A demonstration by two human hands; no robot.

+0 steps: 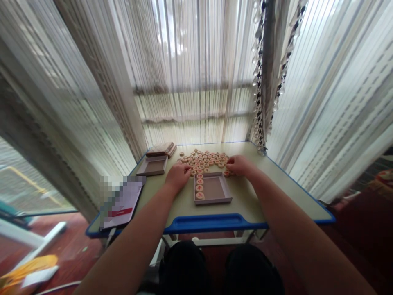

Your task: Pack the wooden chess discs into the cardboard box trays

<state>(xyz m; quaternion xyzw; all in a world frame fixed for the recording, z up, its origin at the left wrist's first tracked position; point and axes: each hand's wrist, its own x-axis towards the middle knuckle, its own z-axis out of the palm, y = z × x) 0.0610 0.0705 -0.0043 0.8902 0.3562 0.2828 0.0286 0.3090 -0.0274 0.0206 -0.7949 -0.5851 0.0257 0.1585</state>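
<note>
Landmark: shallow tray [215, 187], rectangular, thin-walled, cardboard-looking, brownish inner base, pale rim.

- Four xiangqi discs [199, 188]: round, pale wood-coloured, red characters; single column inside the tray, against its left wall; remaining base bare.
- Loose xiangqi pieces [211, 157]: same round form, many red-marked; heaped beyond the tray, spilling past both far corners.
- Left hand [179, 176]: left of the tray, fingers curled narrow at the loose pieces' near edge; cannot tell whether a piece is gripped.
- Right hand [240, 165]: beyond the tray's far right corner, fingertips bunched at the loose pieces; contents cannot be told.
- Second tray [156, 165]: matching shallow rectangle, left of and farther than the first.
- Folded bundle [161, 149]: flat, beige, layered; past the tray, far left.
- Bench [276, 184]: smooth, pale, under the tray; blue moulded edging [208, 223] nearer than it.
- Curtains [196, 61]: sheer, pleated, striped; behind all, beyond the tray.
</note>
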